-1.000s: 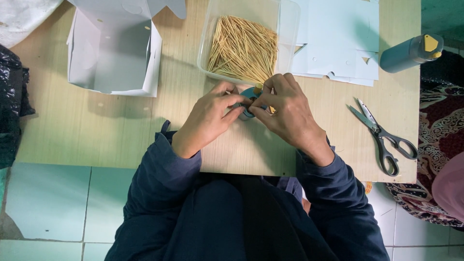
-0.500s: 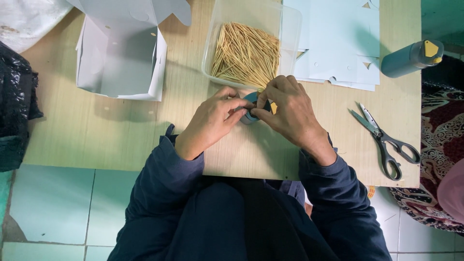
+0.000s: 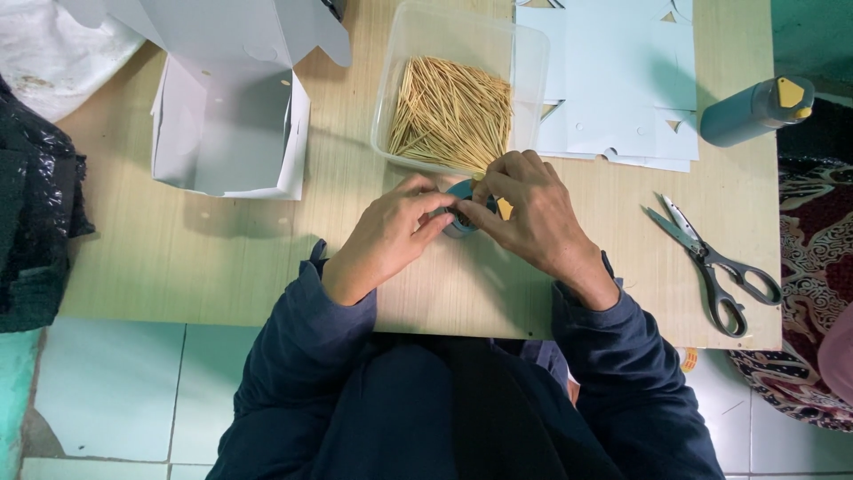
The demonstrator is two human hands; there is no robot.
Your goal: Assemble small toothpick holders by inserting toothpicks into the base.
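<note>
A home craft corner is suggested. A low wooden table [image 3: 222,258] is set over pale green floor tiles [image 3: 115,391], with a patterned fabric [image 3: 813,267] seen at the right. Handwork supplies are laid out: a clear tub of thin wooden sticks [image 3: 449,111] at the far middle, cut paper sheets [image 3: 622,80], scissors [image 3: 711,262], a glue bottle [image 3: 755,111] and a folded white box [image 3: 227,124] at the far left.

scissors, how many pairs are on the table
1. The scissors lie on the table's right side, past the right hand. More could be hidden under the paper sheets.
</note>
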